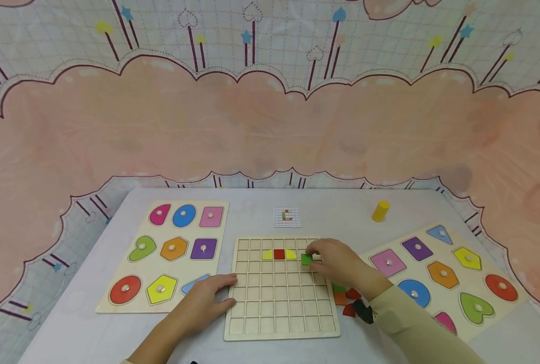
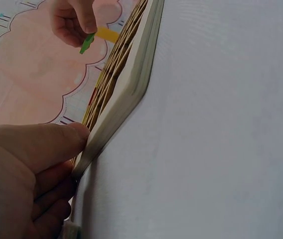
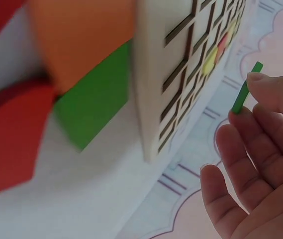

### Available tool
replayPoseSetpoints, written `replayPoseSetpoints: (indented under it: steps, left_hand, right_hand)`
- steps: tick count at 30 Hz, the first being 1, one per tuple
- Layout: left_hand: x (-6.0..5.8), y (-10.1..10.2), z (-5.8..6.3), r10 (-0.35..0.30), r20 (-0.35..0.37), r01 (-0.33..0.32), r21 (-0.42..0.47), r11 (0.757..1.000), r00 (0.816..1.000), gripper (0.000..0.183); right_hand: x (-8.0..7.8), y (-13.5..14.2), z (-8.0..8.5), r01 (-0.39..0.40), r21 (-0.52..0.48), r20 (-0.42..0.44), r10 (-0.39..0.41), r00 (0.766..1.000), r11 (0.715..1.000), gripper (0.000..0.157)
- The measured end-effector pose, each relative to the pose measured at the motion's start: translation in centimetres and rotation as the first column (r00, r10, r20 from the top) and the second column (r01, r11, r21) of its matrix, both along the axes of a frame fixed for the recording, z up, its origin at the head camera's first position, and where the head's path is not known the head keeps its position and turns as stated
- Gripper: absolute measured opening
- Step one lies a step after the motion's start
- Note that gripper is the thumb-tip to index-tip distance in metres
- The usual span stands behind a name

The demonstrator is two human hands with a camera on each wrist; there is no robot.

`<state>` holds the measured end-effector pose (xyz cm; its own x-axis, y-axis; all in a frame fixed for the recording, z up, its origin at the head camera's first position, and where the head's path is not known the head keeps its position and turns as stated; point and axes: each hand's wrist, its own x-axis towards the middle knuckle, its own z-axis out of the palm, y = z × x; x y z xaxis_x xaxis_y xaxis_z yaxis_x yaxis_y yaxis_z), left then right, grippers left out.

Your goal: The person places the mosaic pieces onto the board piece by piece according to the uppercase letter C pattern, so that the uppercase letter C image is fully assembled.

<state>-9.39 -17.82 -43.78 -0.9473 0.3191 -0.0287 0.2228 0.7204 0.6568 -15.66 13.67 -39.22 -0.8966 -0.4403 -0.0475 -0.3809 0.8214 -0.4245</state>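
A grid board [image 1: 282,306] lies on a table [image 1: 343,212], a person's left hand [image 1: 208,299] touching its left edge, their right hand [image 1: 335,260] over its far right part, holding a tile [image 1: 307,259]. Three pieces [image 1: 279,254] sit in a row in the board's far cells. Left of the board lies one knob puzzle [image 1: 174,268]; right of it, another puzzle [image 1: 470,280], angled. Loose pieces [image 1: 340,299] lie just beside its right edge. Behind the board lies a card [image 1: 286,217]; behind and rightward, a cylinder [image 1: 380,211].
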Motion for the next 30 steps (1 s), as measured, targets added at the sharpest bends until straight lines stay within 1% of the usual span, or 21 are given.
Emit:
replayPoseSetpoints:
  steps: [5, 12, 17, 22, 27, 30]
  left_hand:
    - [0.0, 0.1, 0.0, 0.003, 0.009, -0.003, -0.004, 1.0, 1.0, 0.043]
    - [0.0, 0.0, -0.1, -0.004, -0.002, 0.004, -0.007, 1.0, 1.0, 0.043]
    - [0.0, 0.0, -0.2, -0.004, -0.014, 0.004, -0.008, 1.0, 1.0, 0.043]
    - [0.0, 0.0, -0.2, -0.001, -0.012, 0.001, -0.01, 1.0, 1.0, 0.043]
    - [-0.1, 0.0, -0.2, -0.003, -0.01, 0.003, -0.012, 1.0, 1.0, 0.043]
    - [-0.1, 0.0, -0.3, -0.008, -0.015, 0.008, -0.011, 1.0, 1.0, 0.043]
  right_hand:
    - [-0.2, -1.3, -0.3, -0.021, -0.026, -0.006, 0.021, 1.0, 0.999, 0.021]
    - [-0.7, -2.8, -0.9, -0.06, -0.02, -0.001, 0.06, 0.998, 0.998, 0.021]
    - [-0.8, -3.8, -0.9, -0.094, -0.032, -0.01, 0.094, 0.995, 0.995, 0.019]
    - [-0.9, -4.9, -1.0, -0.114, -0.023, 0.001, 0.114, 0.993, 0.993, 0.018]
    - [-1.1, -5.7, -1.1, -0.145, -0.032, -0.011, 0.145, 0.989, 0.989, 0.017]
    - [-1.1, -6.2, -1.2, -0.158, -0.018, -0.023, 0.158, 0.987, 0.987, 0.018]
